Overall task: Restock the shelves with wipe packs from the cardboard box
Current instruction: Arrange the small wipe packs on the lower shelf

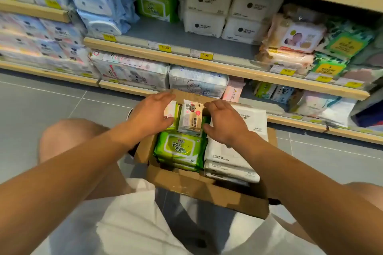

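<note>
An open cardboard box [207,190] stands on the floor between my knees, filled with wipe packs. A green pack [179,148] lies in its middle and white packs [230,157] fill its right side. At the far end small pink-and-beige packs [190,117] stand upright. My left hand [151,116] curls round the small packs on the left, its thumb against them. My right hand [224,122] reaches in from the right with bent fingers beside the same packs; whether it touches them is unclear.
Wooden shelves [186,53] with yellow price tags run across in front, stocked with wipe packs. The middle shelf has a bare grey stretch [165,31] between a green pack and white packs. Grey tiled floor [51,99] lies to the left and right.
</note>
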